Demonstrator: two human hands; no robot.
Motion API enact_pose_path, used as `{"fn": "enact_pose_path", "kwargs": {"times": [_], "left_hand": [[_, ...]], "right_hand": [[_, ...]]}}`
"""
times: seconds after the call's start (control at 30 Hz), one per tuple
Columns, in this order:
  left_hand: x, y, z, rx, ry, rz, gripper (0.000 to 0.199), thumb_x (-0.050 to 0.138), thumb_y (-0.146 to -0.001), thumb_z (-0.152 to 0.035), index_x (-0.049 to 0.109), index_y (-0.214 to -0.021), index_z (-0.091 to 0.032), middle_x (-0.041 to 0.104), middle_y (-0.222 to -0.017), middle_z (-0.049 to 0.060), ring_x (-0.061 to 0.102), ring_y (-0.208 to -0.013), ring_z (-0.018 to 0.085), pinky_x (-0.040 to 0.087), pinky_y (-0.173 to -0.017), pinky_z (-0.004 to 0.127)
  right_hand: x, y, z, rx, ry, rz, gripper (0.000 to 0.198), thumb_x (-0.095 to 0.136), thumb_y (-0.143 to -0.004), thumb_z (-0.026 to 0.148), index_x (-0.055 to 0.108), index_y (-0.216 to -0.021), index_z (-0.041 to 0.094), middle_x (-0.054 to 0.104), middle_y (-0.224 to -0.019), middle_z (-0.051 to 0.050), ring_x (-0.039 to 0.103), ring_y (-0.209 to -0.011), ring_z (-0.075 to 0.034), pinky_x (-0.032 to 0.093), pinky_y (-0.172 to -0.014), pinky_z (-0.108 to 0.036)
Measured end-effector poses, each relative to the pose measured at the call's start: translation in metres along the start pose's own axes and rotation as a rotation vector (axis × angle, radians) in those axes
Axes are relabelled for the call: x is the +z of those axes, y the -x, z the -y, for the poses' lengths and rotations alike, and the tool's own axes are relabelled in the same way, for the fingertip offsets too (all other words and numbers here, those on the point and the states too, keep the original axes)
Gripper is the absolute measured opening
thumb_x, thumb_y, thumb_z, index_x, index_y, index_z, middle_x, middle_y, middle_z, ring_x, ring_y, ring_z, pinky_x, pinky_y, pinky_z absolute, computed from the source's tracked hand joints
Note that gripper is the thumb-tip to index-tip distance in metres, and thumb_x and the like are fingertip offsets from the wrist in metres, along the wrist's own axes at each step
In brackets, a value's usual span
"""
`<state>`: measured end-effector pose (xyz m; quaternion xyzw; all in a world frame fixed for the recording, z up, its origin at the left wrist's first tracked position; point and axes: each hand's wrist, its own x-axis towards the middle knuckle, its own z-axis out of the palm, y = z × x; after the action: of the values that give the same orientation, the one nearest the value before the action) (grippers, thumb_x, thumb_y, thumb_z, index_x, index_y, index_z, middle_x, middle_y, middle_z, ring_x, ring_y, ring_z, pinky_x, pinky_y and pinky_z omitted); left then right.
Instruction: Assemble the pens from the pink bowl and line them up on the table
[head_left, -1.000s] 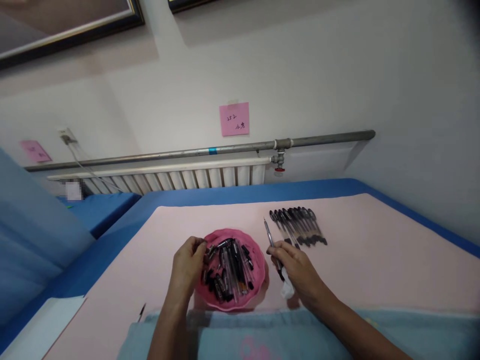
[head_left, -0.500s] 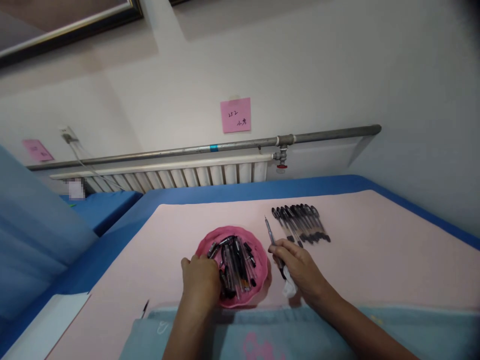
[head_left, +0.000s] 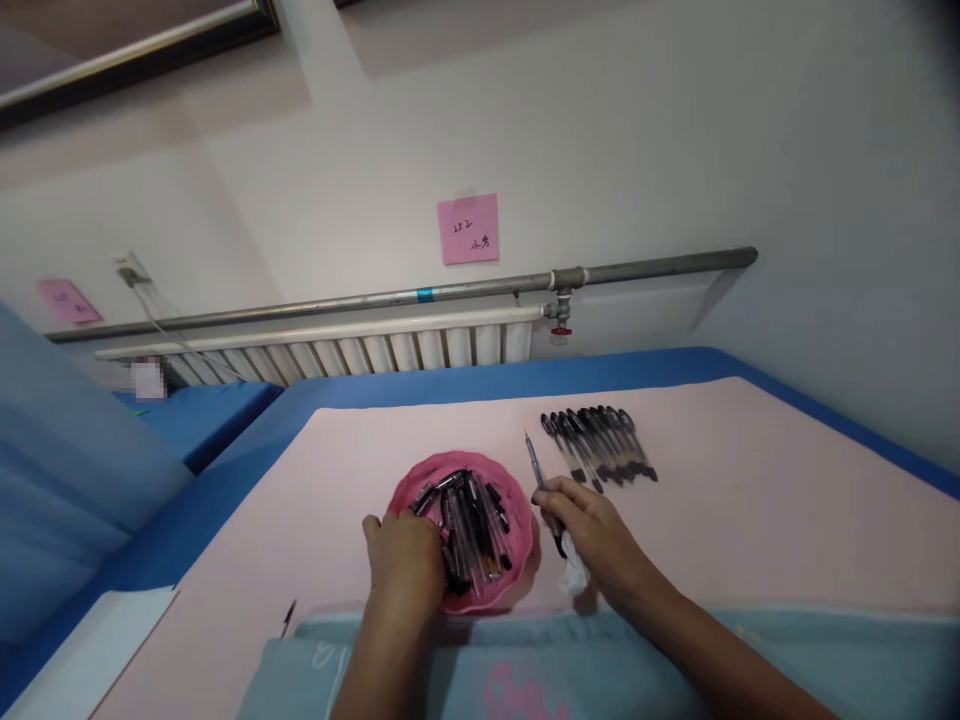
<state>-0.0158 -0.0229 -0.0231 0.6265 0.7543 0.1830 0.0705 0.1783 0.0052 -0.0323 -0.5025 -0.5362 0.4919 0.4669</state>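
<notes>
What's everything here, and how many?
wall: 1, white, back
frames: 2, dark, top
notes: 2, pink, wall
socket: 1, white, wall
pipe: 1, grey, wall
valve: 1, red-handled, pipe
radiator: 1, white, wall
curtain: 1, blue, left
tables: 2, blue, centre, left
mat: 1, pink, table
sheet: 1, white, left
stick: 1, dark, left
cloth: 1, teal, front
bowl: 1, pink, mat
pen parts: many, black-clear, bowl
row pens: around ten, black-clear, right
held pen: 1, grey-black, right hand
wad: 1, white, right hand
left hand: 1, bare, at bowl
right hand: 1, bare, right
</notes>
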Motion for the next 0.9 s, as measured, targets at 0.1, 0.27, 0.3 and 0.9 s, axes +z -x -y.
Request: {"fn": "enact_pose_path", "kwargs": {"times": [0.1, 0.27, 0.3, 0.9], "left_hand": [[0.006, 0.0, 0.002, -0.006, 0.109, -0.057, 0.026, 0.06, -0.056, -0.01, 0.045, -0.037, -0.019, 0.057, -0.054, 0.009, 0.055, -0.074, 0.031, 0.027, -0.086, 0.051], [0.003, -0.004, 0.006, -0.039, 0.094, -0.019, 0.015, 0.058, -0.06, -0.013, 0.054, -0.047, -0.018, 0.064, -0.063, 0.011, 0.057, -0.078, 0.03, 0.028, -0.085, 0.047], [0.0, -0.006, 0.007, -0.047, 0.064, -0.003, 0.009, 0.057, -0.062, -0.014, 0.058, -0.054, -0.018, 0.065, -0.067, 0.011, 0.057, -0.078, 0.029, 0.029, -0.083, 0.045], [-0.029, -0.015, 0.004, -0.348, 1.664, 0.202, 0.031, 0.08, -0.052, -0.022, 0.065, -0.077, -0.012, 0.067, -0.068, 0.002, 0.062, -0.062, 0.011, 0.048, -0.069, 0.024]], "right_hand": [[0.0, -0.001, -0.001, -0.007, -0.004, 0.006, 0.025, 0.054, -0.074, 0.033, 0.045, -0.053, 0.022, 0.042, -0.049, 0.006, 0.039, -0.049, -0.012, 0.031, -0.05, -0.025], [-0.001, 0.001, 0.001, -0.014, -0.01, 0.006, 0.025, 0.054, -0.074, 0.032, 0.044, -0.053, 0.022, 0.041, -0.05, 0.006, 0.037, -0.048, -0.011, 0.03, -0.048, -0.024], [0.0, 0.002, 0.002, -0.014, -0.018, 0.016, 0.025, 0.055, -0.074, 0.032, 0.044, -0.054, 0.022, 0.04, -0.049, 0.007, 0.036, -0.048, -0.011, 0.03, -0.047, -0.024], [0.023, 0.037, 0.021, -0.052, 0.157, 0.479, 0.017, 0.051, -0.079, 0.032, 0.053, -0.066, 0.021, 0.048, -0.057, 0.004, 0.046, -0.055, -0.013, 0.033, -0.055, -0.024]]}}
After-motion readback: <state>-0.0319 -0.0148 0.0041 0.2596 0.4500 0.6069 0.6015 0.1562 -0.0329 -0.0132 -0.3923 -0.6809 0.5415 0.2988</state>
